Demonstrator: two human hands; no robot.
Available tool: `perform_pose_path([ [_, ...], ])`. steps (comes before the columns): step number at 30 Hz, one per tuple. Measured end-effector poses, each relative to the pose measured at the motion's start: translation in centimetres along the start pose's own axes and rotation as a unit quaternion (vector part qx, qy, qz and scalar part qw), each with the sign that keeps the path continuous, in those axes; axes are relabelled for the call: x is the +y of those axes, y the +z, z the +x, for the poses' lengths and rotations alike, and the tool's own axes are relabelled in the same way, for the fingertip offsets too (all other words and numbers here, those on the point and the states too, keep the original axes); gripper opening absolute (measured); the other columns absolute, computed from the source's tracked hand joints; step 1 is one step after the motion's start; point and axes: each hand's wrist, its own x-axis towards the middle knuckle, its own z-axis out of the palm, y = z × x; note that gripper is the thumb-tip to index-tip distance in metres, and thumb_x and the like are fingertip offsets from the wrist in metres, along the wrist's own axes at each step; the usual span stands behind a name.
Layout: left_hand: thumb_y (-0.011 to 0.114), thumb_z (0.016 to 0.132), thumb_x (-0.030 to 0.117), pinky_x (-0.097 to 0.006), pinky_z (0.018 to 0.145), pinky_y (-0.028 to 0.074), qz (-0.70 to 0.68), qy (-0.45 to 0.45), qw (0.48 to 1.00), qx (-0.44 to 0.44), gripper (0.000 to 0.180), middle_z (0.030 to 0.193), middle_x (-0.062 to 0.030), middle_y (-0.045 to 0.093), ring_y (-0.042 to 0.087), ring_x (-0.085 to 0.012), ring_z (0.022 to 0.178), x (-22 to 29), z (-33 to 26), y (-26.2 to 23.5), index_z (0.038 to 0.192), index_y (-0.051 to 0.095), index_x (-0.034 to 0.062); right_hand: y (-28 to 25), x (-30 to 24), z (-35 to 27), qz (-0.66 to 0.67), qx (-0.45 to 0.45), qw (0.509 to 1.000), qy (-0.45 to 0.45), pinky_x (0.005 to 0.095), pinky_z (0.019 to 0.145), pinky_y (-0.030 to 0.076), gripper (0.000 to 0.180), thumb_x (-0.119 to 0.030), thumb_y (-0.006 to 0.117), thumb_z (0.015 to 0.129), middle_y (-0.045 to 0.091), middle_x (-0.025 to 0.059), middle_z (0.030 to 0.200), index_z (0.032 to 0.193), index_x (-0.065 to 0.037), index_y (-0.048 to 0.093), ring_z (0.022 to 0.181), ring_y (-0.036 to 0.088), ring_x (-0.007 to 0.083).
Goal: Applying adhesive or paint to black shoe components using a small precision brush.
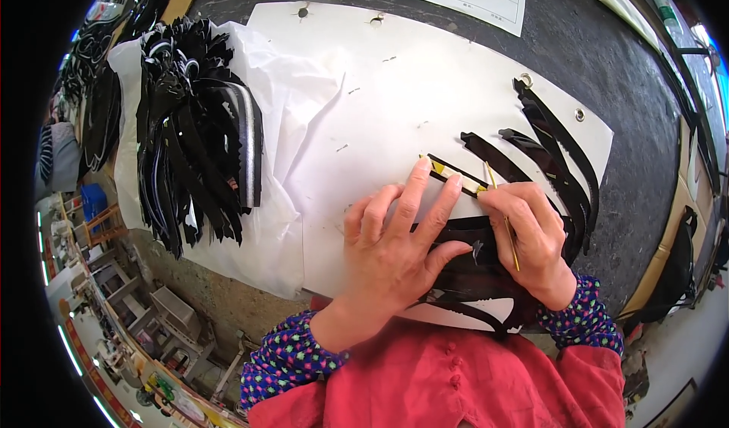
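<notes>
While my left hand lies spread flat on one black strip with a yellow patch, its long axis runs slanted away toward my right hand, which pinches one thin yellow stick upright just beside it.

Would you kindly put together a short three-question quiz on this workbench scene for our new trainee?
1. True or false: the left hand presses flat on a narrow black strip with a yellow inner face.
2. Which hand holds the thin yellow stick? A left, B right.
3. What lies on the crumpled white plastic sheet at the left of the table?

Key: 1 true. 2 B, the right hand, its grip closed around it. 3 A heap of glossy black cut strips.
</notes>
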Motion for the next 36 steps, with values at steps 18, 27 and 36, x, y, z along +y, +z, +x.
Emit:
perform_pose_path([
  [18, 0.051, 0.096, 0.059, -0.036, 0.101, 0.035, -0.005, 0.007, 1.000, 0.000, 0.055, 0.145, -0.0025, 0.053, 0.047, -0.0184, 0.116, 0.0, 0.1, -0.2, 0.141, 0.059, 0.0275, -0.1, -0.1, -0.1, -0.006, -0.003, 1.000, -0.006, 0.0367, 0.066, 0.056, 0.031, 0.013, 0.070, 0.073, 0.065, 0.0146, 0.091, 0.102, 0.002, 0.067, 0.077, 0.067, 0.0300],
  [27, 0.062, 0.090, 0.055, -0.038, 0.100, 0.035, -0.014, 0.013, 1.000, 0.009, 0.060, 0.146, -0.0030, 0.050, 0.047, -0.0211, 0.117, -0.3, 0.1, 0.0, 0.142, 0.057, 0.0271, -3.8, -2.5, 1.6, 0.032, -0.016, 0.994, 0.105, 0.0325, 0.069, 0.055, 0.022, 0.007, 0.064, 0.093, 0.067, 0.0176, 0.103, 0.115, 0.005, 0.066, 0.078, 0.067, 0.0240],
  [36, 0.065, 0.088, 0.054, -0.040, 0.102, 0.033, -0.039, 0.012, 0.999, 0.014, 0.062, 0.151, -0.0036, 0.045, 0.045, -0.0238, 0.119, -0.5, -0.2, 0.5, 0.143, 0.057, 0.0263, 0.1, -1.9, 4.1, 0.231, -0.054, 0.959, 0.157, 0.0256, 0.055, 0.046, 0.017, -0.009, 0.051, 0.106, 0.064, 0.0078, 0.086, 0.105, 0.001, 0.065, 0.062, 0.058, 0.0116],
])
